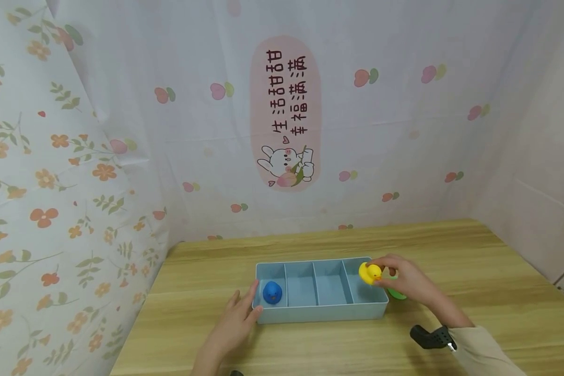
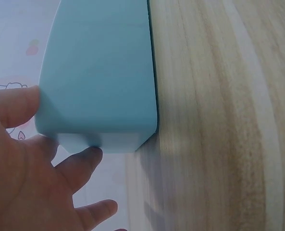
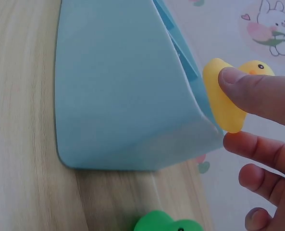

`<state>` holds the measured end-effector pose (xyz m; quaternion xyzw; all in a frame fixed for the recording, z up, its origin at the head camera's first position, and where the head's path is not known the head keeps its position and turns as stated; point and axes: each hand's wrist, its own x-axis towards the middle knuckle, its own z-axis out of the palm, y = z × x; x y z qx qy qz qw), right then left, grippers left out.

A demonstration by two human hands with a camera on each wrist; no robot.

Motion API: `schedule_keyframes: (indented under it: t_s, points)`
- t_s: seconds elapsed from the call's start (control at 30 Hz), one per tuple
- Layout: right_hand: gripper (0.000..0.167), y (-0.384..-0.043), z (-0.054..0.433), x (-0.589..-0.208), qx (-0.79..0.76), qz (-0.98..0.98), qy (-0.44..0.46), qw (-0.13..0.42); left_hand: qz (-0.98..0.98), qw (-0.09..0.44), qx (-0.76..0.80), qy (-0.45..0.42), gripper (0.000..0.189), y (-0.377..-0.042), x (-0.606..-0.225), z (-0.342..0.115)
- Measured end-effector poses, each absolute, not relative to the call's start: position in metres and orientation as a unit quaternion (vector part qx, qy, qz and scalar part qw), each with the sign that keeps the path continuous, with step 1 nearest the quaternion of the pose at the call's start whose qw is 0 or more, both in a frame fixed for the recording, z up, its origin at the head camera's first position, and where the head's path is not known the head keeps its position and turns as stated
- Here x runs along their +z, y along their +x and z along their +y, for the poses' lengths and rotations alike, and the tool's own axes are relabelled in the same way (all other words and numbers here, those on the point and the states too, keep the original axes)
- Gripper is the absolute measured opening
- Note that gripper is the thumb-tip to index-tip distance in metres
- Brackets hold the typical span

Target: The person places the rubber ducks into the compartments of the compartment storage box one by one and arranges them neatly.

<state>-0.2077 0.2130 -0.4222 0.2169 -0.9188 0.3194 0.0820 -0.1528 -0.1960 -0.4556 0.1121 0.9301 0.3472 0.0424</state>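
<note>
A pale blue tray (image 1: 321, 313) with several compartments lies on the table. In its leftmost compartment sits a blue rubber duck (image 1: 272, 293). My left hand (image 1: 232, 321) touches the tray's left end, with its fingers fairly straight and spread against the end wall in the left wrist view. Above the rightmost compartment, my right hand (image 1: 406, 279) pinches a yellow rubber duck (image 1: 369, 272) between thumb and fingers. Just right of the tray is a green toy duck (image 3: 166, 222), partly hidden under the right hand in the head view and cut off in the right wrist view.
The wooden table (image 1: 188, 292) reaches back to a wall hung with a printed white cloth (image 1: 192, 130). Floral cloth (image 1: 51, 209) hangs at the left. A black wrist strap piece (image 1: 430, 337) sticks out by the right forearm.
</note>
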Motion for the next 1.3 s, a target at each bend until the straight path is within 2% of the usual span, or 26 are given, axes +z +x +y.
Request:
schedule_keyframes:
  t_s: [0.73, 1.3]
  points:
    - [0.038, -0.219, 0.187, -0.424, 0.337, -0.904, 0.25, 0.077, 0.929, 0.038, 0.351, 0.111, 0.058, -0.153, -0.458, -0.195]
    - [0.034, -0.224, 0.162, -0.418, 0.347, -0.894, 0.278, 0.049, 0.931, 0.035, 0.346, 0.11, 0.058, -0.154, -0.455, -0.195]
